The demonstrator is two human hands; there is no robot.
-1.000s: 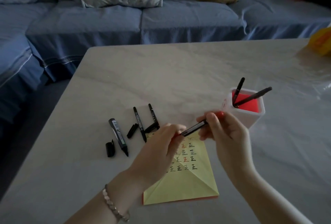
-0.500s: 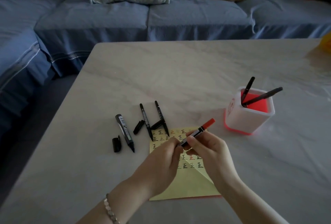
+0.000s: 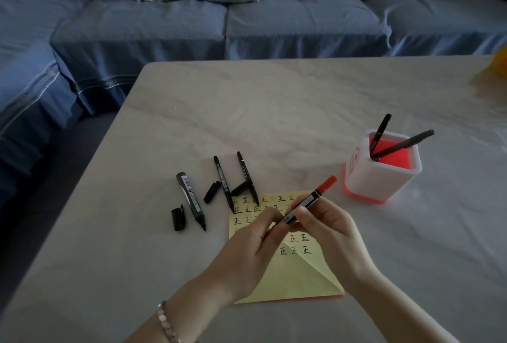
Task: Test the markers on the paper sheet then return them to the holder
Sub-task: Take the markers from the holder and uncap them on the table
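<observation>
Red-capped marker [image 3: 309, 200]: black barrel, tilted, red end raised toward the holder. The left hand [image 3: 255, 243] pinches its lower end and the right hand [image 3: 329, 230] grips mid-barrel, above the sheet.

Paper sheet [image 3: 288, 282]: yellow, flat on the surface, one corner folded over, with rows of black and red test characters.

Holder [image 3: 378, 182]: white square cup, red inside, upright, right of the sheet. Two black markers [image 3: 406, 143] lean in it.

Left of the sheet: thick black marker [image 3: 190, 201] and two slim black markers [image 3: 222, 182], all uncapped, with loose caps [image 3: 178, 217] beside them.

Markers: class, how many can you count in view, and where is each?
6. A thick marker and two thin markers lie on the table; the left hand and right hand hold a red-capped marker; two black markers stand in the holder, which may hide more.
</observation>
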